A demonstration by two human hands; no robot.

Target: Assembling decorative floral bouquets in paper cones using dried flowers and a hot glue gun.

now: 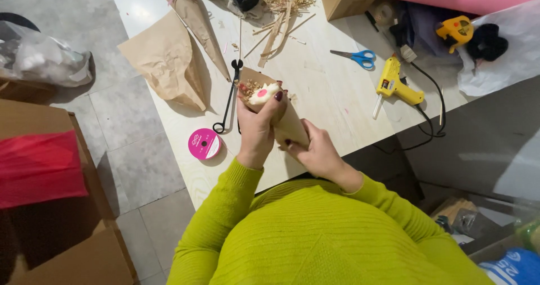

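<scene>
The left hand (256, 129) pinches the filled top of a brown paper cone (284, 119) while the right hand (316, 150) grips its tip above the surface (332, 94), flowers already tucked in, pink ribbon spool (204, 144) untouched beside it

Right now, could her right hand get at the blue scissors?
Probably not at once: the right hand grips the paper cone. The table between it and the blue scissors looks bare, so the way seems free once it lets go.

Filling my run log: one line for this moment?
left hand: grips brown paper cone top | right hand: holds cone's tip | above pale wooden table
</scene>
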